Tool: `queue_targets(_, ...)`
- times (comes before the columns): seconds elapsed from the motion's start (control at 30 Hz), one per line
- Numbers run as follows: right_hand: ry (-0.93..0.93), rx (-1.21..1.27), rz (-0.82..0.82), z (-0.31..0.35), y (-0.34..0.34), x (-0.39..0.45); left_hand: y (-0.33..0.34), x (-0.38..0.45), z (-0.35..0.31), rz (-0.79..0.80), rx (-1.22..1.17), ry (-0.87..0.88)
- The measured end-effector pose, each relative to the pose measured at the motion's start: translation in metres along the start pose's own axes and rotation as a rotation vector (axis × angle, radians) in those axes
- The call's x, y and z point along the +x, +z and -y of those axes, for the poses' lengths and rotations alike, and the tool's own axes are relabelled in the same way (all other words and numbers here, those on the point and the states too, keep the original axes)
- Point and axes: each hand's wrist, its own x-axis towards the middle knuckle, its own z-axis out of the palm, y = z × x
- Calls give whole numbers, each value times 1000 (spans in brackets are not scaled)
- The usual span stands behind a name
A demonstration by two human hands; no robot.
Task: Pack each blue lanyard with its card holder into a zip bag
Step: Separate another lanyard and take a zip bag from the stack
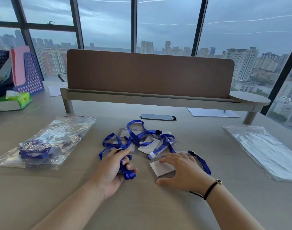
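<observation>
Filled zip bag [47,143] holding blue lanyards, left hand [114,170] gripping lanyard [127,171], right hand [181,170] flat on card holder [161,168]

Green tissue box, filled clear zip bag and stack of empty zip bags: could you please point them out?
Green tissue box [24,99]: head view, green side.
Filled clear zip bag [62,130]: head view, upper film.
Stack of empty zip bags [264,150]: head view, top sheet.

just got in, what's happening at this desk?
A person is packing blue lanyards with card holders into zip bags. The left hand grips a bunched length of blue lanyard, while the right hand rests with spread fingers on a card holder. More loose lanyards and holders lie tangled just beyond the hands. A filled zip bag lies to the left, and a stack of empty zip bags waits on the right.
</observation>
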Motion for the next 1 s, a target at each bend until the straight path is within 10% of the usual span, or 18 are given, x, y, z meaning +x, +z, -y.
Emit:
queue_targets(0.77,89,98,23,20,-10,6,-4,4,-2,-30,78,75)
queue_targets(1.0,114,796,-190,16,-15,0,-7,9,0,-94,55,58)
